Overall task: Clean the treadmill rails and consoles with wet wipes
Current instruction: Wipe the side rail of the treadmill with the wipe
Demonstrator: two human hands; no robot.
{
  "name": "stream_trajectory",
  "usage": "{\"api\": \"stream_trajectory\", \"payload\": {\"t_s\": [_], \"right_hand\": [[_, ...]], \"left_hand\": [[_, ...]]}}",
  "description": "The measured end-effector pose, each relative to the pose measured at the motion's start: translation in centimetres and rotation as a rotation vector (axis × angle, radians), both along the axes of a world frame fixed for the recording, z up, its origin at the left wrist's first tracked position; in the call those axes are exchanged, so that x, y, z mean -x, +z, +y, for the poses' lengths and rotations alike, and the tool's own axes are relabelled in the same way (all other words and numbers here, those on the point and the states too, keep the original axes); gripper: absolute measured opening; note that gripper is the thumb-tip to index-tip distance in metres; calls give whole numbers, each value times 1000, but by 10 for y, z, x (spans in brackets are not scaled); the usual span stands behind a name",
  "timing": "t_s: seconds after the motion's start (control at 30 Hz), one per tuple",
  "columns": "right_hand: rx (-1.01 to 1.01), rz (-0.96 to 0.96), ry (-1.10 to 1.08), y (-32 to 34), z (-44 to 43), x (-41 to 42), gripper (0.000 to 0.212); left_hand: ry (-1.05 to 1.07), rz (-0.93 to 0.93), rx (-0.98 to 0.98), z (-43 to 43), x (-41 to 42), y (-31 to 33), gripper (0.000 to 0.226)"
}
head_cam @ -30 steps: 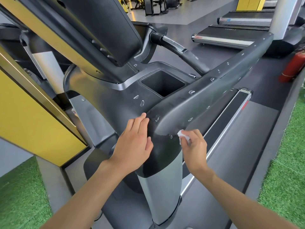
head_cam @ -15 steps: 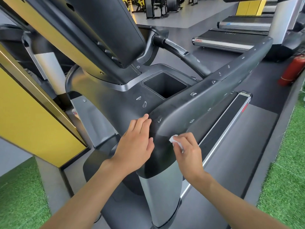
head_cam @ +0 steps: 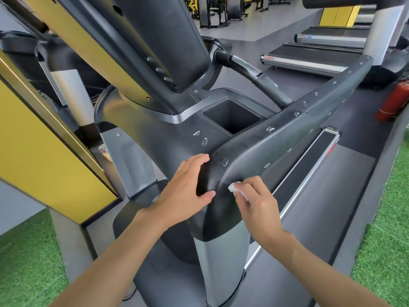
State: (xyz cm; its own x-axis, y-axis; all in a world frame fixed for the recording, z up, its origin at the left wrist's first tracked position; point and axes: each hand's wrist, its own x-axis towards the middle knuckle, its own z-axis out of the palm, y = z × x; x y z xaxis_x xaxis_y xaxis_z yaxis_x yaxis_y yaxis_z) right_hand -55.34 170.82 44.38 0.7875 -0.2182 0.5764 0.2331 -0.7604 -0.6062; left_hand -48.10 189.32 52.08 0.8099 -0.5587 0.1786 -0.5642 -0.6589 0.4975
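Note:
A black treadmill side rail (head_cam: 294,127), dotted with small wet marks, runs from the centre up to the right. My right hand (head_cam: 256,202) pinches a small crumpled white wet wipe (head_cam: 235,188) and presses it against the rail's near rounded end. My left hand (head_cam: 186,191) rests on the left side of that same end, fingers laid flat and thumb hooked on the edge. The dark console (head_cam: 155,41) slopes up at the top left, above a square cup pocket (head_cam: 231,117).
A yellow panel (head_cam: 39,151) stands close on the left. The grey treadmill belt (head_cam: 332,207) lies to the right, with green turf (head_cam: 385,240) beyond. A red fire extinguisher (head_cam: 391,103) sits at the far right. Other treadmills (head_cam: 309,58) stand behind.
My right hand has slid the wipe leftward along the rail's near end, closer to my left hand. My left hand has stayed in place.

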Motion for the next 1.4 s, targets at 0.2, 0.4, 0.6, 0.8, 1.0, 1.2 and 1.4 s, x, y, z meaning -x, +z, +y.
{"api": "stream_trajectory", "payload": {"t_s": [0.2,0.4,0.6,0.8,1.0,1.2,1.4], "right_hand": [[46,-20,10,8,10,-4,13],[105,-42,13,15,17,-7,15],[231,-68,-21,25,25,-12,21],[603,-92,-108,44,45,-26,20],[707,-46,-107,56,60,-37,26],[760,14,-133,61,69,-43,33],[727,12,-168,69,63,-45,31]], "left_hand": [[-28,124,50,8,-4,0,88],[-51,147,79,11,-7,0,88],[-63,174,135,14,-15,-8,91],[-87,184,169,16,-19,-13,97],[-126,264,203,22,-22,-16,103],[-143,253,223,23,-22,-16,99],[-139,223,193,22,-22,-18,97]]}}
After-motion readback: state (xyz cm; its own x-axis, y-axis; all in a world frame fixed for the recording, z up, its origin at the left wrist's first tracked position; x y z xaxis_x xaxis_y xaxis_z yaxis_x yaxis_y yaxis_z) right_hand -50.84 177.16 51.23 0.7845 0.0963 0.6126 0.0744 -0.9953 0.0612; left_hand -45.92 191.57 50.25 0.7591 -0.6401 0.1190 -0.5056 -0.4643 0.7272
